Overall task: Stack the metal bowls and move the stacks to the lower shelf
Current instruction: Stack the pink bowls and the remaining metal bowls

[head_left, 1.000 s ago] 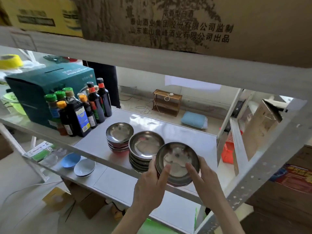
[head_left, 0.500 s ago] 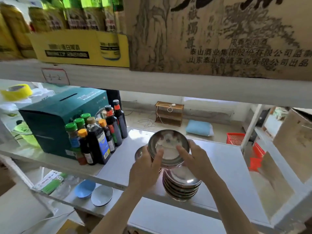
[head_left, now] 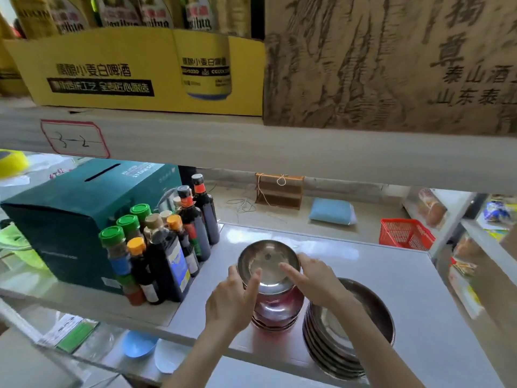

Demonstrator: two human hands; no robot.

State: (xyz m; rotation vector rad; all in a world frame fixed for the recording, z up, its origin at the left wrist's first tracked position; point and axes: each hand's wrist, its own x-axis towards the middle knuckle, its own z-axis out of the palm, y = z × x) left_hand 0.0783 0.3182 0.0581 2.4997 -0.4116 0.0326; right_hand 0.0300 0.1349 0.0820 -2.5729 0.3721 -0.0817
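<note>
A metal bowl [head_left: 267,263] sits tilted on top of a stack of reddish-sided metal bowls [head_left: 277,309] on the white middle shelf [head_left: 391,275]. My left hand [head_left: 232,301] grips its left rim with the thumb inside. My right hand [head_left: 313,278] grips its right rim, forefinger inside. To the right, a second stack of several wider metal bowls [head_left: 361,326] stands at the shelf's front edge, partly hidden by my right forearm. The lower shelf [head_left: 92,354] shows below at the left.
Sauce bottles [head_left: 165,247] and a teal box [head_left: 70,219] crowd the shelf's left part. A blue bowl [head_left: 138,347] and a white bowl [head_left: 167,359] lie on the lower shelf. The upper shelf beam [head_left: 251,152] with cardboard boxes hangs overhead. A red basket [head_left: 405,233] stands behind.
Both hands carried the bowl leftward from the right-hand stack onto the left stack. The view has tilted up and moved closer.
</note>
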